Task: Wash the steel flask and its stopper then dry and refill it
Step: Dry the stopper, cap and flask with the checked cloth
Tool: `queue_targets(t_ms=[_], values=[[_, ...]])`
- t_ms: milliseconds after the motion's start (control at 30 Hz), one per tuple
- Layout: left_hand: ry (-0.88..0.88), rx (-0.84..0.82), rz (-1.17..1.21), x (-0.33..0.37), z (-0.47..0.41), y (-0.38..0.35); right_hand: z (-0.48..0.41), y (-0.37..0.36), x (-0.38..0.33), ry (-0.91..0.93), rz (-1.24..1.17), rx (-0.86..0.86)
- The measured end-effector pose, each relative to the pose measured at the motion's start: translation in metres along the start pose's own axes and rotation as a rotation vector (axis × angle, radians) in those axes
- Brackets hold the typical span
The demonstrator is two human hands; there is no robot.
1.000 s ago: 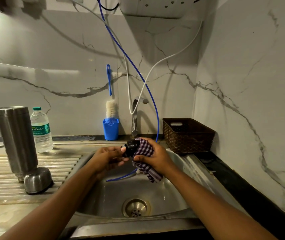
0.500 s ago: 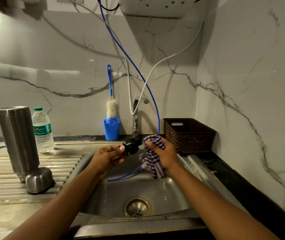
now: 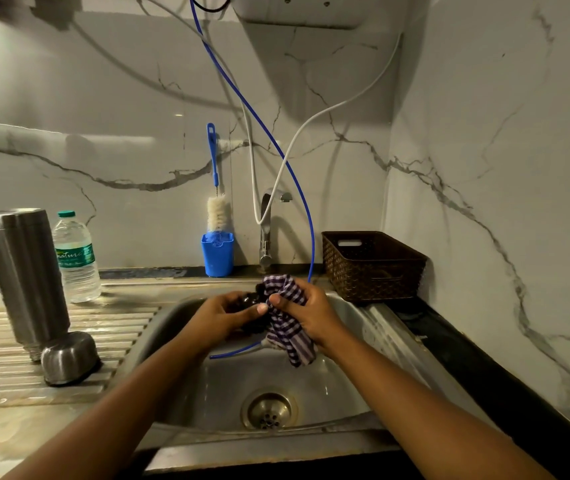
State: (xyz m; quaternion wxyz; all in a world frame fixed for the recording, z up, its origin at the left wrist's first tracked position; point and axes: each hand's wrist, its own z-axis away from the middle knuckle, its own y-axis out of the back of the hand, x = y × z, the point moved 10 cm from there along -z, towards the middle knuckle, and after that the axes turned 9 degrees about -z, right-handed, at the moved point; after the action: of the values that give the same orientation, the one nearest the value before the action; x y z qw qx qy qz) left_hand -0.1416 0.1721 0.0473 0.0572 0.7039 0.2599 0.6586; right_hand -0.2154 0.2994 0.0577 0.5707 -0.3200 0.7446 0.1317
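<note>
My left hand (image 3: pixel 223 318) is curled round the black stopper (image 3: pixel 249 302), fingers wrapped under it and the thumb laid across its near side; my right hand (image 3: pixel 311 311) grips the checked cloth (image 3: pixel 283 327), bunched in the fist with the thumb pinching a fold of it against the stopper; the two hands meet there, thumbs close together, above the back half of the sink (image 3: pixel 311 386). The cloth covers the stopper's right side and top, and its loose end hangs below my right palm into the basin; how much of the stopper is wrapped I cannot quite tell, since the cloth and my fingers hide most of it. A thin blue tube (image 3: pixel 269 133) comes down the wall behind my right hand; its end curves out beneath my left wrist.

The steel flask (image 3: pixel 24 275) stands upright on the drainboard (image 3: pixel 117 327), well to the left of my hands, narrow end down; a small steel cap (image 3: pixel 69 356) sits dome-up just beside its foot; a plastic water bottle (image 3: pixel 77 258) stands just behind the flask. At the back wall a bottle brush (image 3: pixel 217 209) stands in a blue holder (image 3: pixel 217 256) beside the tap (image 3: pixel 267 233); a brown basket (image 3: pixel 373 268) sits on the counter to the right of the sink.
</note>
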Motion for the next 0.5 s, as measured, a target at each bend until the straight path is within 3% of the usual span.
queue_targets(t_ms=[100, 233, 367, 467, 500], values=[[0.081, -0.062, 0.116, -0.009, 0.000, -0.007, -0.001, 0.005, 0.002, 0.008, 0.001, 0.070], [0.134, 0.056, 0.218, -0.019, -0.005, 0.009, -0.009, 0.036, 0.001, 0.007, -0.063, 0.249], [-0.033, 0.225, 0.085, -0.001, -0.007, 0.028, -0.014, 0.052, 0.007, -0.009, -0.048, 0.298], [-0.023, 0.196, -0.001, -0.003, -0.006, 0.028, -0.015, 0.055, 0.011, -0.025, 0.014, 0.301], [0.020, 0.154, -0.181, -0.014, -0.008, 0.025, -0.015, 0.056, 0.013, -0.032, 0.042, 0.301]])
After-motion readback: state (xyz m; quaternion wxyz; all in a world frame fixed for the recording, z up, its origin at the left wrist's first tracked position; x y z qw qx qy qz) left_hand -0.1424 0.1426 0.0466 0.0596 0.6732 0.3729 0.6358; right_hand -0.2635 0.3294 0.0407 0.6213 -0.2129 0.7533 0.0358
